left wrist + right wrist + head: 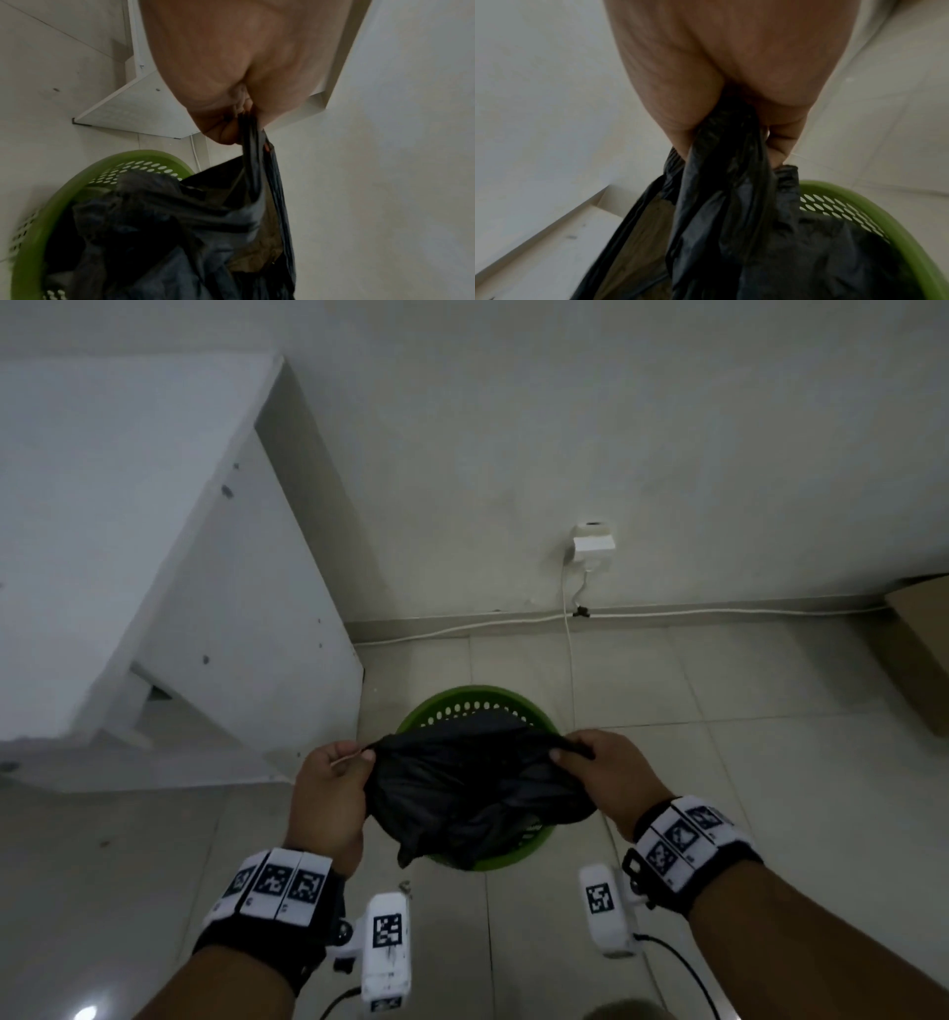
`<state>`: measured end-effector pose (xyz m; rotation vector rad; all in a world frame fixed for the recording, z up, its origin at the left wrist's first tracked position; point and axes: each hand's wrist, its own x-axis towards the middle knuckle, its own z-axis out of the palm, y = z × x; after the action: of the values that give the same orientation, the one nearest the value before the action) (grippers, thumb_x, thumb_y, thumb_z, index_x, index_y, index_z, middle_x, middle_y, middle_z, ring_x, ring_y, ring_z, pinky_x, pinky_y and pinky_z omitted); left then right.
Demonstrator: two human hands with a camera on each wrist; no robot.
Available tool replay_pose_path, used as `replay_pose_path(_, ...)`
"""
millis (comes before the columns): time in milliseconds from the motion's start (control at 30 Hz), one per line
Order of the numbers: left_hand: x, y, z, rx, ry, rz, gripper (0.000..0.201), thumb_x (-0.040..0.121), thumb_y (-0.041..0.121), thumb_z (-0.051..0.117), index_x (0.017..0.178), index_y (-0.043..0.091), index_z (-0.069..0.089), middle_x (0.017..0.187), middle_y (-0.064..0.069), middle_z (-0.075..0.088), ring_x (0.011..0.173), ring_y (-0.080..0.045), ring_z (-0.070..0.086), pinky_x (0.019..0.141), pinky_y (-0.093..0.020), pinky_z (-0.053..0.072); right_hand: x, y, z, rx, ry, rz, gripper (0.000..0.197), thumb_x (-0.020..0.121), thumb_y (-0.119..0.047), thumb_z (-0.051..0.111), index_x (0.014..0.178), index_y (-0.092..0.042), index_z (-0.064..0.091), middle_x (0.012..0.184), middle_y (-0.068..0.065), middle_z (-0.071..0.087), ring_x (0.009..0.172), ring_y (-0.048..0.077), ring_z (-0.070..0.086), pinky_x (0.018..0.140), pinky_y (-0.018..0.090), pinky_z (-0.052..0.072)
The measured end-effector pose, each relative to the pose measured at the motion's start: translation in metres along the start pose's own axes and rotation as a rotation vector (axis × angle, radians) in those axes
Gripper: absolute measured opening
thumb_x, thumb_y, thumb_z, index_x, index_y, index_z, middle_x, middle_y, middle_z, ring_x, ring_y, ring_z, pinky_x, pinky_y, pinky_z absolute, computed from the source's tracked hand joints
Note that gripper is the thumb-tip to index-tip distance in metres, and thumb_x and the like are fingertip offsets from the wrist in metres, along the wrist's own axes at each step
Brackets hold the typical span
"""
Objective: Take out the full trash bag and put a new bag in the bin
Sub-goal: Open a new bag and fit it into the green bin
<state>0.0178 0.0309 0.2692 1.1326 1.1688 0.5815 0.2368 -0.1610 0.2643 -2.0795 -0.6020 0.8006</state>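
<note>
A black trash bag (pixel 477 788) hangs over a round green perforated bin (pixel 475 698) on the tiled floor. My left hand (pixel 334 778) pinches the bag's left top edge, and my right hand (pixel 590 762) grips the bunched right top edge. The bag is stretched between the two hands, its lower part still inside the bin. In the left wrist view the left hand (pixel 231 113) holds a thin fold of the bag (pixel 180 223) above the bin (pixel 64 192). The right wrist view shows the right hand (pixel 731 105) clenched around a thick bunch of the bag (pixel 731 203), the bin (pixel 859 205) beneath.
A white cabinet or desk (pixel 154 557) stands to the left of the bin. A wall socket with a plugged adapter (pixel 593 546) and a white cable (pixel 570 649) are behind the bin. A cardboard box (pixel 919 654) sits at the right by the wall.
</note>
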Motion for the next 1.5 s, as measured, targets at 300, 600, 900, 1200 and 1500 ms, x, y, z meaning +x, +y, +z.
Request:
replay_pose_path(300, 0.075, -0.092, -0.004, -0.192, -0.039, 0.022, 0.023, 0.102, 0.003, 0.045, 0.084, 0.015, 0.051, 0.083, -0.012, 0.059, 0.071, -0.023, 0.056, 0.067, -0.035, 0.048, 0.067, 0.091, 0.047, 0.820, 0.095, 0.174, 0.015, 0.096, 0.001, 0.049, 0.094, -0.005, 0.063, 0.094, 0.021, 0.070, 0.082, 0.032, 0.068, 0.082, 0.044, 0.056)
replay_pose_path(600, 0.120, -0.108, -0.031, -0.109, -0.098, 0.048, 0.010, 0.085, 0.022, 0.069, 0.090, 0.014, 0.070, 0.100, -0.018, 0.071, 0.094, -0.033, 0.066, 0.092, -0.045, 0.054, 0.087, 0.131, 0.033, 0.789, 0.312, 0.190, 0.041, 0.071, -0.027, 0.064, 0.100, 0.002, 0.069, 0.101, 0.022, 0.070, 0.090, 0.037, 0.068, 0.085, 0.051, 0.055)
replay_pose_path(900, 0.125, -0.089, 0.005, 0.295, -0.291, 0.484, 0.021, 0.097, 0.032, 0.061, 0.084, 0.019, 0.071, 0.085, -0.006, 0.074, 0.079, -0.017, 0.066, 0.079, -0.040, 0.052, 0.084, 0.099, 0.052, -0.789, 0.324, -0.290, 0.075, 0.071, -0.054, 0.066, 0.133, -0.018, 0.048, 0.130, 0.007, 0.051, 0.121, 0.029, 0.049, 0.099, 0.044, 0.044)
replay_pose_path(1200, 0.105, -0.061, 0.029, 0.241, -0.447, 0.539, 0.027, 0.094, 0.034, 0.062, 0.084, 0.012, 0.073, 0.083, -0.007, 0.075, 0.075, -0.013, 0.066, 0.077, -0.032, 0.052, 0.106, 0.050, 0.102, -0.343, 0.025, -0.496, 0.016, 0.094, -0.026, 0.062, 0.095, -0.014, 0.071, 0.100, 0.000, 0.070, 0.092, 0.016, 0.062, 0.081, 0.026, 0.042)
replay_pose_path(1500, 0.106, -0.060, 0.026, 0.169, -0.556, 0.420, 0.032, 0.081, 0.039, 0.068, 0.086, 0.007, 0.073, 0.084, -0.011, 0.073, 0.078, -0.019, 0.066, 0.080, -0.034, 0.052, 0.099, 0.058, 0.104, -0.360, -0.043, -0.633, 0.049, 0.082, -0.045, 0.072, 0.122, -0.022, 0.056, 0.118, -0.005, 0.060, 0.108, 0.017, 0.058, 0.095, 0.032, 0.047)
